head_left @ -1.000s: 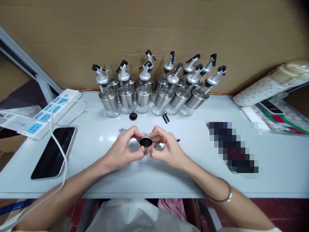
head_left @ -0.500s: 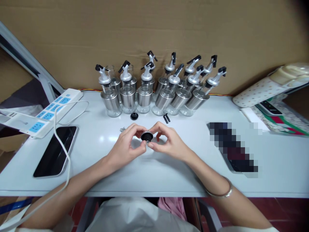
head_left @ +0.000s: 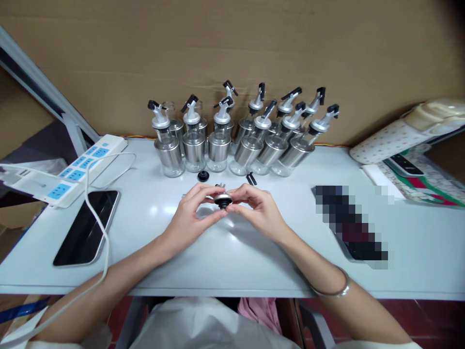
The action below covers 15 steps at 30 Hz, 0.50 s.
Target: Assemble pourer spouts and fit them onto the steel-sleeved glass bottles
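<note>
Between my two hands is a pourer top (head_left: 223, 200), silver above with a black ribbed stopper pointing down toward me. My left hand (head_left: 194, 211) pinches its left side with thumb and fingers. From the right, my right hand (head_left: 256, 208) closes thumb and fingertips on the same part. Just beyond lies a loose black stopper (head_left: 203, 176) on the table. Two small black levers (head_left: 251, 179) rest to its right. A small grey piece (head_left: 184, 196) is mostly hidden behind my left hand.
Several glass-and-steel bottles (head_left: 218, 148) with pourer tops stand along the cardboard wall. To the left are a power strip (head_left: 78, 169), a phone (head_left: 87, 228) and a white cable (head_left: 95, 218). On the right lie a pixelated dark object (head_left: 350, 225) and a dotted flask (head_left: 395, 128).
The pourer top has tipped in my fingers, so its silver rim and upper prongs now show, with the stopper pointing lower. Both hands keep their grip; the view has shifted slightly.
</note>
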Each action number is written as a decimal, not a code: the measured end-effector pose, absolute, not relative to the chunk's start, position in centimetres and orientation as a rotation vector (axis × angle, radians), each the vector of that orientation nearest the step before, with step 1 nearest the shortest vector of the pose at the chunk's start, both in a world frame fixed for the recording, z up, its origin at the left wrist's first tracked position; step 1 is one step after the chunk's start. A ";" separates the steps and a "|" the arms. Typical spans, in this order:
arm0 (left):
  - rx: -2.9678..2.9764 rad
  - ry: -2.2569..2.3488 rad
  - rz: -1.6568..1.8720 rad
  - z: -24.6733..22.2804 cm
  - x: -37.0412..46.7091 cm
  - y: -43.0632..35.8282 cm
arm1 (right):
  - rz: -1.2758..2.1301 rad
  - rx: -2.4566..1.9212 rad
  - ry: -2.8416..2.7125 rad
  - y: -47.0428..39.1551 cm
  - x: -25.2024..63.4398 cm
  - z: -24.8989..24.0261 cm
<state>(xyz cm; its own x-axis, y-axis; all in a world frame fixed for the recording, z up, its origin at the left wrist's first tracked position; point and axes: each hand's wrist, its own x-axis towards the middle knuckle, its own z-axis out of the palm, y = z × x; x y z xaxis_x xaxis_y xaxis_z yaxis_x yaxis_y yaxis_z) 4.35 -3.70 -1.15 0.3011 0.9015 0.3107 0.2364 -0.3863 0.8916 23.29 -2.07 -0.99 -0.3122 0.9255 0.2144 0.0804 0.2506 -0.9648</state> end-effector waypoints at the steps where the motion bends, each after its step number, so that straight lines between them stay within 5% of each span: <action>1: 1.826 1.012 1.106 -1.2 4.3 -3.6 | 1.180 -0.961 -1.618 -2.1 23.3 -1.0; 8: 1.862 1.034 1.088 -1.1 4.4 -3.8 | 1.094 -1.082 -1.874 -1.6 24.2 0.4; 15: 1.938 1.108 1.021 -0.9 4.6 -3.9 | 0.330 -1.631 -2.196 0.1 26.4 -0.6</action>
